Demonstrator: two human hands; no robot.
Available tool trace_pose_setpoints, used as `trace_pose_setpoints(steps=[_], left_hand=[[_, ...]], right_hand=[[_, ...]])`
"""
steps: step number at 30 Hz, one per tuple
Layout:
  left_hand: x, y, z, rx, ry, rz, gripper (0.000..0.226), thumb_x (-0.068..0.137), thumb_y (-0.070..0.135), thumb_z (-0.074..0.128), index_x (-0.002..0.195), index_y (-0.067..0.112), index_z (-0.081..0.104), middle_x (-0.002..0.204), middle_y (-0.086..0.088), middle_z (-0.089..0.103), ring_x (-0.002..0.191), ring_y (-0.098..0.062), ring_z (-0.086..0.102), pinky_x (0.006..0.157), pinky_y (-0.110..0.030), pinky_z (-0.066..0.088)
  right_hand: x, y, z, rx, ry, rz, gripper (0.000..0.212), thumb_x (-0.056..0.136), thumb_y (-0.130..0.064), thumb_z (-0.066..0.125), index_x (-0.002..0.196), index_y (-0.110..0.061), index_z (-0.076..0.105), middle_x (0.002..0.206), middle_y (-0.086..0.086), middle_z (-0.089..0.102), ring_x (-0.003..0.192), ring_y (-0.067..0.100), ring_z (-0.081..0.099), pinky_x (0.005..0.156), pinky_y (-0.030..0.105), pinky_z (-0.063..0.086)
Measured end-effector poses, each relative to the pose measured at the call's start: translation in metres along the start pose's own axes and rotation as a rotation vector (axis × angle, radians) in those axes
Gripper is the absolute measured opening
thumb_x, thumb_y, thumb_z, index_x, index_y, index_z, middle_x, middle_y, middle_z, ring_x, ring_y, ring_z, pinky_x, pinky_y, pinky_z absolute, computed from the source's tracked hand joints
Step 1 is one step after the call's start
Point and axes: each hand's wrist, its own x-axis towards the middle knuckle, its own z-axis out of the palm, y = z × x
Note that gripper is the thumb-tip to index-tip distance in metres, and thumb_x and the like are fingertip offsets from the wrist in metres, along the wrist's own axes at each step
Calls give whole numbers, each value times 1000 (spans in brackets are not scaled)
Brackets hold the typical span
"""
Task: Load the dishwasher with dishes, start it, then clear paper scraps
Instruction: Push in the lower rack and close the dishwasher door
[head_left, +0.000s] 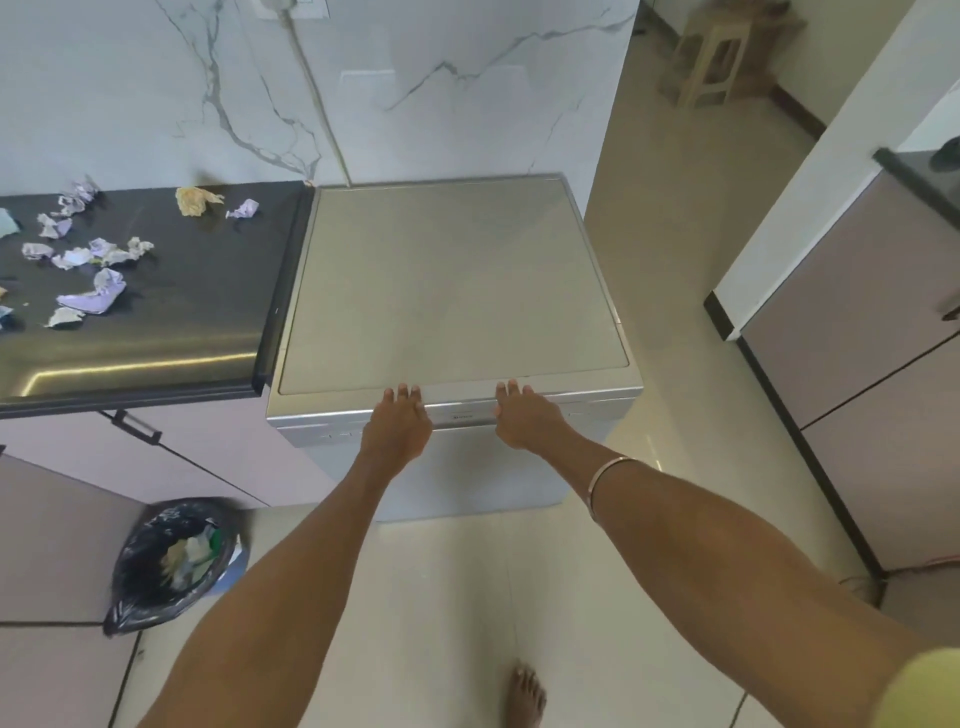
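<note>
Dishwasher (452, 291) door closed; left hand (397, 423) and right hand (524, 418) flat on its front edge, holding nothing. Paper scraps (93, 254) litter dark surface (197, 291); bin (174, 561) on floor. Panel markings unreadable.

A white marble wall (156, 93) with grey veins backs a dark worktop (197, 291) over pale cabinets (171, 462). The glossy cream tiled floor (649, 249) runs toward a small wooden stool (711, 62). More cabinets (857, 374) stand at right.

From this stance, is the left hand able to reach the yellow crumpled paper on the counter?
Probably yes: the left hand rests on the dishwasher's front edge, and nothing stands between it and the yellow crumpled paper.
</note>
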Motion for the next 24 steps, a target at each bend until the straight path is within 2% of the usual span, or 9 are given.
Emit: trace_pose_setpoints(steps=[2,5,7,10,15,20,24], left_hand=[[0,3,-3,-12,-14,-12,49,104,17,22,149,0,31,153,-20,34,141,-37,30,114,-46,29],[7,0,-11,-26,-81,-56,48,102,14,22,146,-4,31,146,-24,39,132,-41,38,109,-47,36],[10,2,-22,-41,-130,-74,43,102,13,26,138,-4,41,140,-20,46,124,-40,46,105,-47,40],[11,1,-37,-19,-116,-27,35,102,11,30,127,0,51,132,-19,53,119,-37,50,101,-48,42],[13,-34,-56,-124,-39,-70,44,104,21,28,143,2,36,143,-16,46,126,-35,47,104,-48,41],[16,-85,-91,-198,36,-138,44,103,21,27,141,0,37,142,-18,46,127,-36,48,105,-49,40],[19,-126,-118,-209,61,-176,37,103,12,28,130,-6,46,134,-22,50,123,-37,48,101,-46,40]], right_hand=[[0,2,-5,21,-4,-19,50,103,-25,30,149,-5,27,152,15,32,133,35,40,105,48,39],[5,1,-19,79,10,6,40,99,-25,35,134,-11,51,137,11,52,124,32,50,100,41,42],[8,-2,-35,99,9,53,39,97,-26,39,128,-12,58,131,12,57,122,31,53,99,37,42],[11,-12,-52,132,82,88,36,100,-28,40,122,-7,60,125,15,60,115,33,58,96,37,45],[25,-43,-55,155,206,3,36,103,-24,32,124,-5,54,128,11,52,117,33,53,93,40,44],[53,-88,-69,42,219,-72,41,103,-26,32,132,-1,47,137,15,45,125,32,44,100,41,38],[75,-132,-81,-2,196,-114,39,104,-23,30,132,-2,47,137,17,44,125,34,42,101,42,38]])
